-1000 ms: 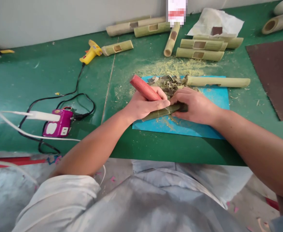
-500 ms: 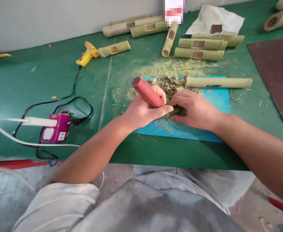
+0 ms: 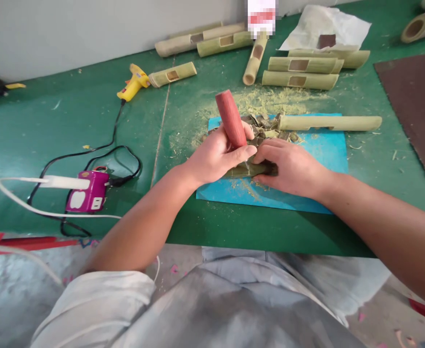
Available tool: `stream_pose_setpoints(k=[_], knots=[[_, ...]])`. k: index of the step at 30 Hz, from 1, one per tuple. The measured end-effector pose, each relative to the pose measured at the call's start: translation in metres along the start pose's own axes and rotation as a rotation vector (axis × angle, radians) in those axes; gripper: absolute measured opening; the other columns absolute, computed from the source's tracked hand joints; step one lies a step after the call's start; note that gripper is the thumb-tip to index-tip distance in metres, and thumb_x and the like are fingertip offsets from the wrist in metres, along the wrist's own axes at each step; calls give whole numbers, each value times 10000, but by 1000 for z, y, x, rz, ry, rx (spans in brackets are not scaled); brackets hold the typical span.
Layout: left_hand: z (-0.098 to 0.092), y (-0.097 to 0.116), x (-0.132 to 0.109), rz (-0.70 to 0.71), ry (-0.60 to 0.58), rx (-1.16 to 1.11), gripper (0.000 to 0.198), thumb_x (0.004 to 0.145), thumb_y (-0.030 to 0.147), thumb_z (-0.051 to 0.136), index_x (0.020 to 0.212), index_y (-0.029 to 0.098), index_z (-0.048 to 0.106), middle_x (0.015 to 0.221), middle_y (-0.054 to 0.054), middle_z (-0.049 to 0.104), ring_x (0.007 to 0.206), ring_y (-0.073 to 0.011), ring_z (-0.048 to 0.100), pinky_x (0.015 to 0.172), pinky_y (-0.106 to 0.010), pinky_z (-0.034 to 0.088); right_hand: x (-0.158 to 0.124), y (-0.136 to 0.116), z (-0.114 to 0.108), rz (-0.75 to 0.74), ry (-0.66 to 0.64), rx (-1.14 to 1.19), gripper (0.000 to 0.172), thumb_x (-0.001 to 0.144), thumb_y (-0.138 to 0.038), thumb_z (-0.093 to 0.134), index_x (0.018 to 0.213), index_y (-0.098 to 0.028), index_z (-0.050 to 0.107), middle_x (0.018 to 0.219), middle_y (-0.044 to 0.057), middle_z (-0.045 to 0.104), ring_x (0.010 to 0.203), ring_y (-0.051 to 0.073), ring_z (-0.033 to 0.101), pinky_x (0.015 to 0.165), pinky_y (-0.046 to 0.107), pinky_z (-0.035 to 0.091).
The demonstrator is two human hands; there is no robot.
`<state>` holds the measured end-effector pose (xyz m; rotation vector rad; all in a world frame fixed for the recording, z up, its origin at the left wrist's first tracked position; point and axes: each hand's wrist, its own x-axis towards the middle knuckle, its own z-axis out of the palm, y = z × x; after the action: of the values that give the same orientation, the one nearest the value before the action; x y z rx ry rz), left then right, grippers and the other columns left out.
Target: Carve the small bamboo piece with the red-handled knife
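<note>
A carving tool with a thick red handle point(image 3: 230, 116) is gripped in my left hand point(image 3: 217, 152), thumb pressed along its lower end. Its handle leans up and to the left, and a small metal tip points down at a dark green-brown bamboo piece point(image 3: 239, 170). My right hand point(image 3: 290, 164) closes round the right end of that bamboo, which lies crosswise just above a blue sheet point(image 3: 295, 199). Fingers partly cover the bamboo and the tool's tip. Dark bark chips and shavings point(image 3: 261, 125) are heaped right behind both hands.
A pale bamboo tube point(image 3: 331, 123) lies across the sheet's back edge. More cut tubes point(image 3: 299, 80) line the rear of the green table point(image 3: 125, 125). At left are a yellow glue gun point(image 3: 134, 83) and a purple power adapter point(image 3: 89, 191) with cords. A brown mat point(image 3: 415, 106) lies right.
The red handle has swung more upright, and my left hand has shifted slightly up, uncovering more of the dark bamboo and the metal tip. My right hand keeps its grip.
</note>
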<state>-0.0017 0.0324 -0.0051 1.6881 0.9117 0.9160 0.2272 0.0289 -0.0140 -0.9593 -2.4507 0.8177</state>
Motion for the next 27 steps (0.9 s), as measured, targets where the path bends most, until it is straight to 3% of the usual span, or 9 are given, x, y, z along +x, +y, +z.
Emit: stream_pose_setpoints(k=[4,9,15,20,24,27], knots=[[0,6,2,-109,-90,-165,563,792,626,938,944,234,562,648,88,533,438,-68,511,389,-219,357,0,1,0,-13,-3,18,155,816,-203,725,912,-232,606,1002,106,686,948,267,589,833,388,464],[1,4,1,-112,-78,-151,572,779,598,957,907,234,535,612,87,553,415,-70,521,353,-204,340,2,6,4,-37,49,37,152,780,-214,730,877,-237,614,941,57,657,880,234,579,785,349,443],[5,-2,-1,23,126,-115,557,843,684,864,910,247,525,606,82,555,405,-68,464,395,-231,373,2,8,5,-42,58,59,148,774,-214,743,865,-238,628,947,51,666,878,227,582,795,344,458],[6,-2,0,165,142,18,565,761,697,920,799,213,629,696,23,610,559,-100,578,523,-266,490,1,7,4,-11,62,32,145,776,-234,749,882,-236,649,945,53,680,862,224,583,773,341,456],[8,0,-3,264,362,170,578,792,748,868,698,206,689,670,-3,663,612,-125,608,588,-291,532,-1,4,2,-37,69,-61,93,823,-255,717,899,-227,671,910,75,692,866,249,595,765,366,444],[9,-1,-7,298,573,212,487,817,688,881,742,227,743,636,19,659,585,-117,594,602,-297,532,-2,0,3,-54,85,-123,66,856,-265,707,896,-223,677,910,91,700,875,264,602,775,385,450]])
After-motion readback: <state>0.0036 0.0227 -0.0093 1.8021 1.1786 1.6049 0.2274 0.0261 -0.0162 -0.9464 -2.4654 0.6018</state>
